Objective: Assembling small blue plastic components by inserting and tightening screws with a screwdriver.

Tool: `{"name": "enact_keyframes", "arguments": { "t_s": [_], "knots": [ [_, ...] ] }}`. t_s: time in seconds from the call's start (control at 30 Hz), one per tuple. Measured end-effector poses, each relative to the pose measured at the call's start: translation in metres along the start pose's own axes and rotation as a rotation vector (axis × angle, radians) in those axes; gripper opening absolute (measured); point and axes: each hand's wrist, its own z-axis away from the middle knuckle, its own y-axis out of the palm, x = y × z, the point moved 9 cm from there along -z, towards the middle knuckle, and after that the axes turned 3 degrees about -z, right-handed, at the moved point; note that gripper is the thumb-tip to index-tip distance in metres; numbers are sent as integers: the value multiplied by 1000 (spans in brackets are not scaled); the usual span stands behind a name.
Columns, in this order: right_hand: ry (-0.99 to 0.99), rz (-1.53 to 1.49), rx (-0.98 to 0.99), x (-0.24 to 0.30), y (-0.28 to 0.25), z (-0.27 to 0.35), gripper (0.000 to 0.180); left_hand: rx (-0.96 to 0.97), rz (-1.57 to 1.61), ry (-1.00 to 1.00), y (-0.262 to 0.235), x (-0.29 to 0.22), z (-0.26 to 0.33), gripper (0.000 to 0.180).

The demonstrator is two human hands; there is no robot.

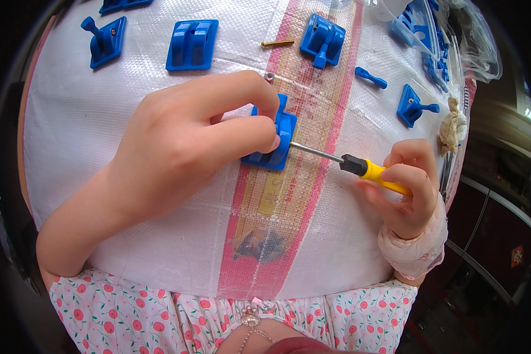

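Observation:
My left hand [189, 127] grips a blue plastic bracket [284, 131] against the woven sheet, its fingers wrapped over the top and partly hiding it. In my right hand [408, 187] is a screwdriver [373, 170] with a yellow and black handle. The screwdriver's metal shaft points left, and its tip meets the right side of the bracket at a brass-coloured screw head. Just beyond my left fingers lies a small metal nut [269, 76]. Farther off rests a long brass-coloured screw [277, 43].
Around the far side lie a blue base with a lever [105, 42], a twin-ridged blue base [193, 45], another levered base [323, 41], a loose blue lever [371, 78] and a small levered piece [416, 106]. A clear container [416, 29] of blue parts stands far right.

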Motion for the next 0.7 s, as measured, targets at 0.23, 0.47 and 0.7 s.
{"name": "enact_keyframes", "arguments": {
  "t_s": [0.23,0.47,0.7],
  "knots": [
    [41,-10,21,-6,-1,0,25,10,1,23,-1,-1,-1,16],
    [344,-195,12,-25,1,10,22,27,50,20,4,-3,2,18],
    [123,-134,87,-15,5,2,30,44,23,36,1,-3,0,17]
  ]
}}
